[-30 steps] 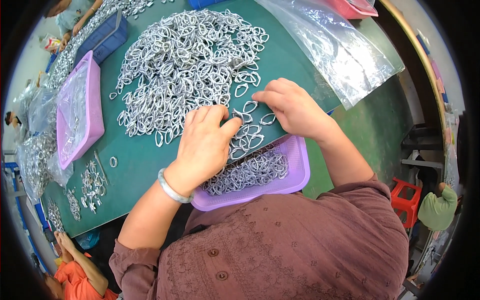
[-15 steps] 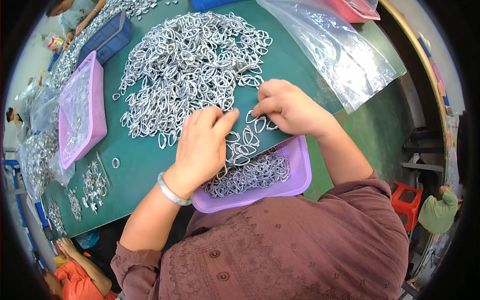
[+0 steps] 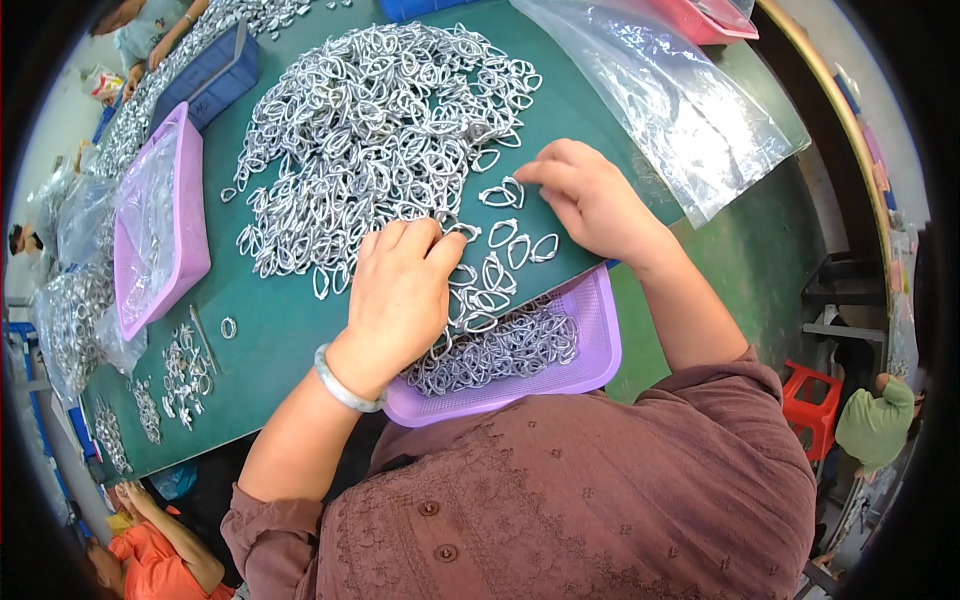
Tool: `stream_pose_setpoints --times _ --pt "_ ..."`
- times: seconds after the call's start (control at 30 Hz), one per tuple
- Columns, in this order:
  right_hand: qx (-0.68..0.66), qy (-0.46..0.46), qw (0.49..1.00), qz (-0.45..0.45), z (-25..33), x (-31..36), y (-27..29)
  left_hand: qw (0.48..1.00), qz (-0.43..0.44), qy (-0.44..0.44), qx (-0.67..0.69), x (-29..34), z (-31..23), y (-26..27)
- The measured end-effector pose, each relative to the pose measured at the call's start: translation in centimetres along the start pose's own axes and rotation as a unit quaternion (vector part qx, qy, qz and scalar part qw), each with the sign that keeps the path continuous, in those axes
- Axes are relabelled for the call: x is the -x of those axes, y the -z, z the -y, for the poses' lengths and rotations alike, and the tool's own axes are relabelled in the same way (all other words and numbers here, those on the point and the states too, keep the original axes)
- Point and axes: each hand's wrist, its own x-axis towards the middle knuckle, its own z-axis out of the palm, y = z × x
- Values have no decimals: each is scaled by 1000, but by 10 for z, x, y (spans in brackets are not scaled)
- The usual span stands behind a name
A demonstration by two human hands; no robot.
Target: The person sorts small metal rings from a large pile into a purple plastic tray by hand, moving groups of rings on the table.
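Observation:
A large heap of silver metal rings (image 3: 370, 130), pointed oval in shape, lies on the green table (image 3: 265, 385). At the heap's near edge is my left hand (image 3: 400, 285), its fingers curled down among the rings. What its fingertips grip is hidden. Right of the heap, my right hand (image 3: 600, 205) has thumb and index finger apart; the index fingertip touches a small cluster of rings (image 3: 503, 193). Between my hands several loose rings (image 3: 518, 250) lie near the table edge. Below that edge, a purple basket (image 3: 598, 345) against my body holds many more rings.
Clear plastic sheeting (image 3: 680, 110) covers the far right corner, beside a pink tray (image 3: 715, 22). On the left stand a purple tray (image 3: 188, 245), a blue bin (image 3: 225, 80) and bagged rings (image 3: 75, 320). Small metal parts (image 3: 185, 370) lie near left. Co-workers sit around.
My right hand has moved up and slightly right, away from the table edge to the small ring cluster. Loose rings it covered now show. My left hand stays nearly in place.

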Motion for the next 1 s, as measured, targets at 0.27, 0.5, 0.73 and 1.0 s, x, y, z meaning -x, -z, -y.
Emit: stream_pose_setpoints --times 0.27,0.5,0.73,1.0 --pt "45 21 997 54 2 0 7 1000 -3 -8 29 7 -2 3" --pt "14 41 999 3 12 -5 4 996 -5 -26 82 14 1 4" --pt "10 70 979 191 12 -12 16 998 24 39 -42 9 -1 3" --pt "100 42 994 27 3 -26 -15 1000 18 7 5 11 1 3"
